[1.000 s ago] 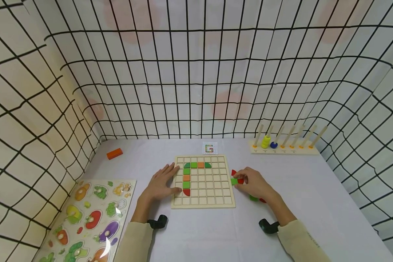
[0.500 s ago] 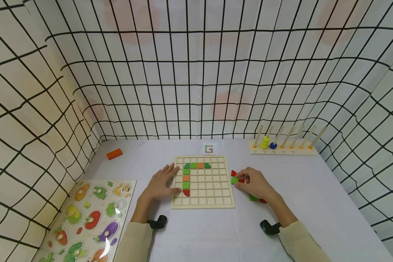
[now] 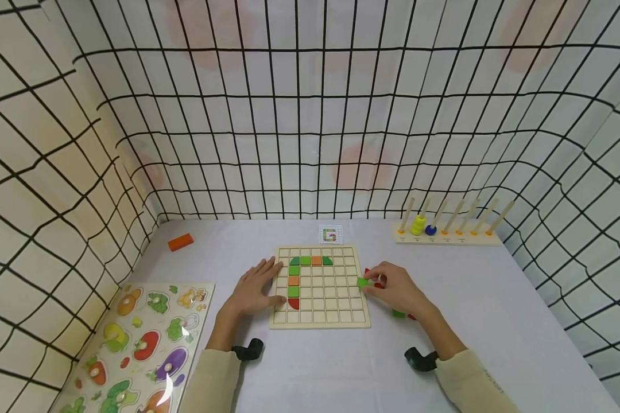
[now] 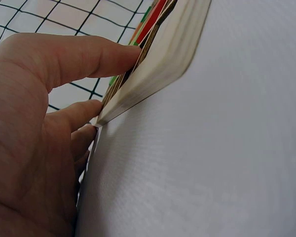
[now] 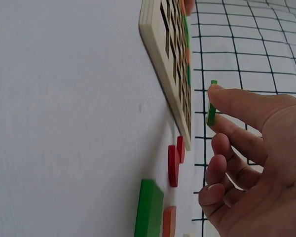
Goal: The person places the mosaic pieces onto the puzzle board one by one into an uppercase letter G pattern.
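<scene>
A wooden grid board (image 3: 330, 315) lies mid-table, with green, orange and red tiles set in an angled row along its left and top cells. My left hand (image 3: 253, 291) rests at the board's left edge, fingers straight; in the left wrist view the thumb (image 4: 98, 59) touches the board's top. Between thumb and forefinger, my right hand (image 3: 396, 287) pinches a green square tile (image 5: 212, 103), held above the table by the board's right edge. Loose red pieces (image 5: 173, 165) and a green block (image 5: 149, 207) lie below that hand, partly hidden by it in the head view.
Behind the board lies a small pattern card (image 3: 332, 234). A peg stand (image 3: 449, 238) with yellow and blue beads is at the back right. An orange block (image 3: 180, 242) sits back left, a vegetable puzzle board (image 3: 150, 321) front left. Black netting (image 3: 320, 132) surrounds the table.
The green tile has come off the table in my right hand's pinch and moved left to the board's right edge. My left hand has stayed in place.
</scene>
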The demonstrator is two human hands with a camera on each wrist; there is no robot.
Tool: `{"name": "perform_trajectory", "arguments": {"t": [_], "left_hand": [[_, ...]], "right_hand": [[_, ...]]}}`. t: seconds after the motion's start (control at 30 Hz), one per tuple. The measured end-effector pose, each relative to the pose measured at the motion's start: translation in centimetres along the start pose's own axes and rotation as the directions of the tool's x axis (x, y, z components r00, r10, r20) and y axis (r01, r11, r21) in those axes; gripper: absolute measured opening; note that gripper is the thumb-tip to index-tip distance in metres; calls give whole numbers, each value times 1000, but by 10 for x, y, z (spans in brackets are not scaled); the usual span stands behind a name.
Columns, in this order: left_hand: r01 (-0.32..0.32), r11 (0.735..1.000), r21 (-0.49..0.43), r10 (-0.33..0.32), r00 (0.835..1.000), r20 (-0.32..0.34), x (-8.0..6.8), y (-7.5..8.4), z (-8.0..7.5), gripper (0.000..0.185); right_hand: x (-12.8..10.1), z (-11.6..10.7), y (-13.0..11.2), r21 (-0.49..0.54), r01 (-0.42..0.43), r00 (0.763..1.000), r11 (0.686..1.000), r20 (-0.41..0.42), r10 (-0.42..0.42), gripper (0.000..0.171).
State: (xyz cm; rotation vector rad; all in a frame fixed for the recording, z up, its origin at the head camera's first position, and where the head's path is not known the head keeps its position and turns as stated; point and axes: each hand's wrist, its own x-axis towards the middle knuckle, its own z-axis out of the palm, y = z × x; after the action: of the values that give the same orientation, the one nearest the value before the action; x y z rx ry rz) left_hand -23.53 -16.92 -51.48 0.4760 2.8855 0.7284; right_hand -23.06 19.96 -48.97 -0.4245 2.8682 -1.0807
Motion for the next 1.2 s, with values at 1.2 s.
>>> {"name": "perform_trajectory", "arguments": {"t": [1.2], "left_hand": [[-11,1000,22,11,1000,-7,2,-1,1,86]], "right_hand": [[19,67,-68,58,119,978,991,165,-127,22]]}}
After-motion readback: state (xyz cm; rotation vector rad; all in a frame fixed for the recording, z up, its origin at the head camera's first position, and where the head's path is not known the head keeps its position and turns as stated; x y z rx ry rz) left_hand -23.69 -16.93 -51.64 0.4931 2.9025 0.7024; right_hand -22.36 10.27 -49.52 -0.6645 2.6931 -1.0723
